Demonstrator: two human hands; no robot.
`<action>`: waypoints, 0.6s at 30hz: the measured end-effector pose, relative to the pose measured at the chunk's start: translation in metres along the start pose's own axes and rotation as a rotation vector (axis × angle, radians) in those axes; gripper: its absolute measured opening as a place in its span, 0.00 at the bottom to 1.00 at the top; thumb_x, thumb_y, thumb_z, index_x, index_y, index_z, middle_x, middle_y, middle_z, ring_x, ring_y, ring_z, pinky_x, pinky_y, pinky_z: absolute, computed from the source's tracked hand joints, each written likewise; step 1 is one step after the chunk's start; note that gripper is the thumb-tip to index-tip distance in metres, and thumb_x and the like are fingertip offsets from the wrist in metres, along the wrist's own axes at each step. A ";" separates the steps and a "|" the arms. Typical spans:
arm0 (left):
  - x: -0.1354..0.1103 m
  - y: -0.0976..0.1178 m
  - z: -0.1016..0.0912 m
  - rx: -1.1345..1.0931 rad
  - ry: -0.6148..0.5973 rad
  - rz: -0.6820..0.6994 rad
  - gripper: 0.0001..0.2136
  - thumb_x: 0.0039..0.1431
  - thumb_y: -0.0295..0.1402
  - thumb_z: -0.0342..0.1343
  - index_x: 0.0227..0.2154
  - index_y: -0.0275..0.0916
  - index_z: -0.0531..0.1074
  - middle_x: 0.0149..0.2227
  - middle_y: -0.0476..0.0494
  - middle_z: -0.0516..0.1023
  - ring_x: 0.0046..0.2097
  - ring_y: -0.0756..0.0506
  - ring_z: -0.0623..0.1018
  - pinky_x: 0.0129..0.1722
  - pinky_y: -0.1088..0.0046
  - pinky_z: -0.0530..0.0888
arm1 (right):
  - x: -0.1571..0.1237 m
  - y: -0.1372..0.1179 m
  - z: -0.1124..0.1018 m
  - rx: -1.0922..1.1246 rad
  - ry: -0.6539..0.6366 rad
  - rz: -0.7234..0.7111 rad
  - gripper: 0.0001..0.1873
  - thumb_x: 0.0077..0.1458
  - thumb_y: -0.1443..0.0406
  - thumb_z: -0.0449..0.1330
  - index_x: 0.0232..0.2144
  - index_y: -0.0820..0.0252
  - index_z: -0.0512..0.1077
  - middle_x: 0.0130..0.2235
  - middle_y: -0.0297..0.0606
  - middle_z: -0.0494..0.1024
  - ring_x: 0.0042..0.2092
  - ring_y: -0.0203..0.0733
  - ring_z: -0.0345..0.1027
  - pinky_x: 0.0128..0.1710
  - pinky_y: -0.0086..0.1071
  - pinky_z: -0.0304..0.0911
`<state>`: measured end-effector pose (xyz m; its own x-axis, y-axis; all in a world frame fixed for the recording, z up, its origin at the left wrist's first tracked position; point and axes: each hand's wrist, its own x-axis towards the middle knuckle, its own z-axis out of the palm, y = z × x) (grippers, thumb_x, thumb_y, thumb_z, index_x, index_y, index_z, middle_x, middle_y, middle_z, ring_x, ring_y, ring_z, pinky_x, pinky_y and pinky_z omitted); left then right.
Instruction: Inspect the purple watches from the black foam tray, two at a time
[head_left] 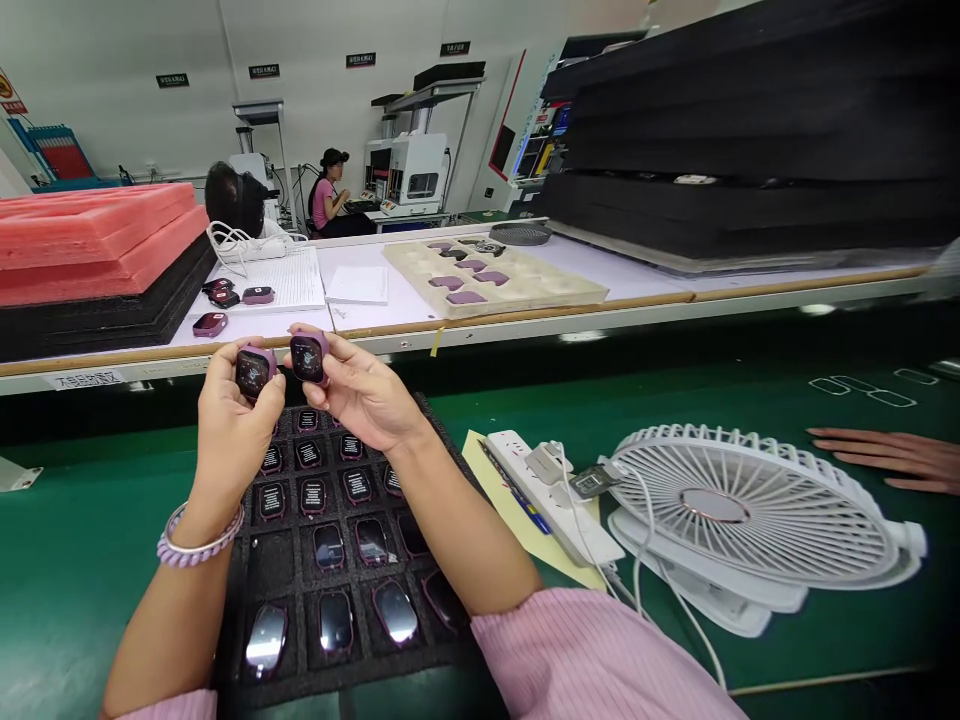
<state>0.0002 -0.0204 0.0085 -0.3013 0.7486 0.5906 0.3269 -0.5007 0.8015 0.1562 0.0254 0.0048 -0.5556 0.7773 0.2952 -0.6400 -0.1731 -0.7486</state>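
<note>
My left hand is closed around a purple smartwatch body whose dark screen is lit. Beside it, my right hand grips a second purple smartwatch body, its screen also lit and turned toward me. Both are held up close together, just apart, over a black foam tray. Several more watch bodies lie in the tray's compartments. Those in the upper rows, such as one watch, show white text; the lower ones, like this watch, have dark, reflective screens. My forearms cover part of the tray.
A white fan and a power strip with cables lie to the right. Another person's hand rests at the far right. On the shelf stand red foam, loose watches, a beige tray and stacked black foam.
</note>
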 end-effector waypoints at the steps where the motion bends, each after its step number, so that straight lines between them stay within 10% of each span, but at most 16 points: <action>1: 0.000 0.000 0.000 0.000 -0.002 0.002 0.22 0.52 0.38 0.64 0.49 0.35 0.72 0.43 0.42 0.79 0.42 0.46 0.79 0.42 0.71 0.78 | 0.000 0.000 0.001 0.006 0.003 0.003 0.16 0.63 0.71 0.66 0.52 0.57 0.77 0.45 0.39 0.78 0.31 0.34 0.64 0.30 0.26 0.63; 18: -0.002 0.003 -0.001 0.018 -0.011 -0.001 0.20 0.55 0.36 0.65 0.50 0.38 0.73 0.45 0.42 0.80 0.45 0.45 0.80 0.46 0.70 0.79 | -0.001 0.002 0.001 -0.001 -0.015 -0.018 0.18 0.58 0.68 0.69 0.51 0.57 0.77 0.45 0.39 0.78 0.32 0.36 0.63 0.31 0.28 0.63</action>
<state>0.0005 -0.0242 0.0095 -0.2922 0.7539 0.5884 0.3422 -0.4920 0.8005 0.1552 0.0240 0.0039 -0.5522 0.7711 0.3170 -0.6490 -0.1588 -0.7440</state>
